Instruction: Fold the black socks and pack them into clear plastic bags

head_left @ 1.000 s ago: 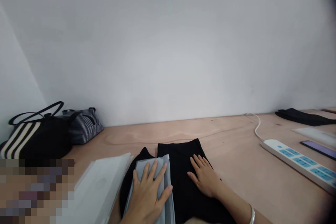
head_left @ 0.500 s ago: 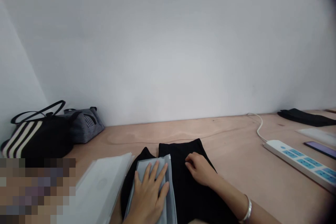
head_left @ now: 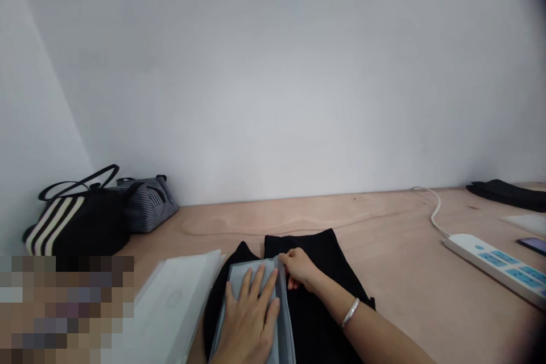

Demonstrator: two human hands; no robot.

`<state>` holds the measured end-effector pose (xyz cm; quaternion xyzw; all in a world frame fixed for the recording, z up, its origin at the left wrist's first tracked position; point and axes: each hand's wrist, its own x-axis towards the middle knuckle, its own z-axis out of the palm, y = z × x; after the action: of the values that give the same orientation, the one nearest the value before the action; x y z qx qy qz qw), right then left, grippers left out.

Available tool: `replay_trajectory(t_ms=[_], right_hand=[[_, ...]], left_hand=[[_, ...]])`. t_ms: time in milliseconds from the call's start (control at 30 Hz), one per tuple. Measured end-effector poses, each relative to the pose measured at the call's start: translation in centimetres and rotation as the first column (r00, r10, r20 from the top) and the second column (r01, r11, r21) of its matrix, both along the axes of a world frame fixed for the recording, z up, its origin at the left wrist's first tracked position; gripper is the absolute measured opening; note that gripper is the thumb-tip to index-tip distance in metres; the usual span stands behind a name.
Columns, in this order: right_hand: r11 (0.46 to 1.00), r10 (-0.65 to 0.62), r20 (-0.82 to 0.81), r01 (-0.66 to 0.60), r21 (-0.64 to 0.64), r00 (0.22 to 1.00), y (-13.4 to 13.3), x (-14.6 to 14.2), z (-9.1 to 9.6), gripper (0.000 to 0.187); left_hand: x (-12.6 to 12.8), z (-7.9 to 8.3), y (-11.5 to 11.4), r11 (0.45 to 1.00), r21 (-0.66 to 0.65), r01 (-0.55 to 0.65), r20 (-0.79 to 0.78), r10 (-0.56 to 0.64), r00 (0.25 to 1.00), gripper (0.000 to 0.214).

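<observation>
Hands at a folding surface, viewed from the head. The left hand (head_left: pixel 249 318) lies flat and open, fingers spread, on a translucent grey plastic sleeve (head_left: pixel 245 278), pressing it down. The sleeve lies on a black garment (head_left: pixel 313 333), covering its middle and reaching the lower frame edge. The right hand (head_left: pixel 299 269) sits at the sleeve's upper right corner, fingers curled against the edge; whether this grip is closed on the sleeve cannot be told, as the fingertips are partly hidden. A silver bangle (head_left: pixel 350 313) circles the right wrist. The garment rests on a plywood table (head_left: pixel 298 216). Left of the garment: a stack of white sleeves (head_left: pixel 174 301), and beyond it a striped tote (head_left: pixel 81 224) and a grey striped bag (head_left: pixel 149 205). Right of the garment: a white power strip (head_left: pixel 486 261) and a phone (head_left: pixel 533 245).
</observation>
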<state>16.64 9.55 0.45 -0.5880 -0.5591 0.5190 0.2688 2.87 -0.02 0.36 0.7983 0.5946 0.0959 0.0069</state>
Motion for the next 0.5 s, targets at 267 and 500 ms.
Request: replay_trajectory(t_ms=[267, 500], right_hand=[[0.997, 0.071, 0.037, -0.071, 0.002, 0.997, -2.1, 0.5, 0.1, 0.029], [0.967, 0.229, 0.028, -0.224, -0.123, 0.973, -6.5, 1.2, -0.2, 0.015]], left_hand=[[0.3, -0.3, 0.2, 0.999, 0.007, -0.033, -0.023, 0.033, 0.999, 0.045], [0.3, 0.0, 0.0, 0.999, 0.01, -0.04, -0.006, 0.04, 0.999, 0.045]])
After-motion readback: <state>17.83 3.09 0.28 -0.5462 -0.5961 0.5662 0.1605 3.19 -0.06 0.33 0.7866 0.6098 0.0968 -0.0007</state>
